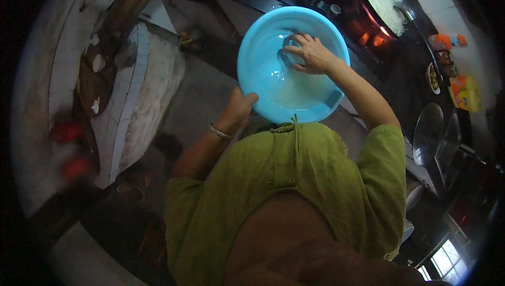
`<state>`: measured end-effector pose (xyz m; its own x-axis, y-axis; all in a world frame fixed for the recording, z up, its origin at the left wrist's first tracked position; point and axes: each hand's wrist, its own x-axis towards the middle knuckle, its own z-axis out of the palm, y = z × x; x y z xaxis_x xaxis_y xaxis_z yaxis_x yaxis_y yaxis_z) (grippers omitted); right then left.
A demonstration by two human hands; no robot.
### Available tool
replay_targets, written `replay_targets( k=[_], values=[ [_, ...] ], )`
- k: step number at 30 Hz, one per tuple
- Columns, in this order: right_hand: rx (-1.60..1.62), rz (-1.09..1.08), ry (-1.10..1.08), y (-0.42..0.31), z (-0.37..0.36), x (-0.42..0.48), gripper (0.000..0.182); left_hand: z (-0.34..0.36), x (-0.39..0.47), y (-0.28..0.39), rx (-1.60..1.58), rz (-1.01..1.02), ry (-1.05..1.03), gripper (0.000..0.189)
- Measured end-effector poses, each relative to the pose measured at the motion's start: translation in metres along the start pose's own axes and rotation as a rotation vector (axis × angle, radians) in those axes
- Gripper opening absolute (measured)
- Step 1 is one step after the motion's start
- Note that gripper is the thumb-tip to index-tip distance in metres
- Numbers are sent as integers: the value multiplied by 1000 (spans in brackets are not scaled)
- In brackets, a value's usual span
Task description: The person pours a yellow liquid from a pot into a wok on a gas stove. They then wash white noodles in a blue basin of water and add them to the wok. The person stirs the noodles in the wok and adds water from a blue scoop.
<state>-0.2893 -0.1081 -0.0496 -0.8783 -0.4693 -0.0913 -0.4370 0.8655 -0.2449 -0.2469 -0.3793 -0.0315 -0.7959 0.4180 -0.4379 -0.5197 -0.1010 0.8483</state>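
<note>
A light blue plastic basin [256, 49] is tilted in front of my body, with some cloudy liquid [296, 92] pooled at its near side. My left hand [240, 106] grips the rim at the lower left, thumb on the inside. Inside the basin, my right hand [309, 55] has its fingers spread and curved near the inner wall; nothing shows between them. To the upper right, white noodles [384, 6] lie in a dark wok [414, 18] over a burning flame [375, 37], and a metal ladle [410, 14] rests among them.
Right of the wok stand a bowl of food [434, 79], orange packets [442, 42] and a yellow-orange package [465, 92]. Glass-like lids [428, 134] lie lower down. On the left are a tiled ledge [130, 96], a dark wooden board [94, 89] and a red object [67, 130].
</note>
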Motion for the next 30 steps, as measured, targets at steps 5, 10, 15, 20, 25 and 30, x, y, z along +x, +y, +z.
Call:
replay_targets(
  k=[5, 10, 15, 20, 25, 30],
  values=[
    [83, -16, -38, -17, 14, -29, 47, -3, -3, -1, 47, -81, 55, 28],
    [159, 54, -108, -38, 29, -48, 48, -3, -11, 6, 32, -71, 50, 37],
    [256, 194, -206, -71, 32, -62, 50, -1, -19, 17, 13, -171, -13, 45],
    [422, 263, -282, -84, 46, -67, 52, 0, -11, 10, -19, -185, -73, 45],
    [631, 177, -304, -93, 59, -57, 38, 8, -20, 20, 15, -210, -29, 40],
    [662, 169, -320, -104, 64, -46, 29, -15, -15, 1, -18, -208, -114, 36]
  ],
)
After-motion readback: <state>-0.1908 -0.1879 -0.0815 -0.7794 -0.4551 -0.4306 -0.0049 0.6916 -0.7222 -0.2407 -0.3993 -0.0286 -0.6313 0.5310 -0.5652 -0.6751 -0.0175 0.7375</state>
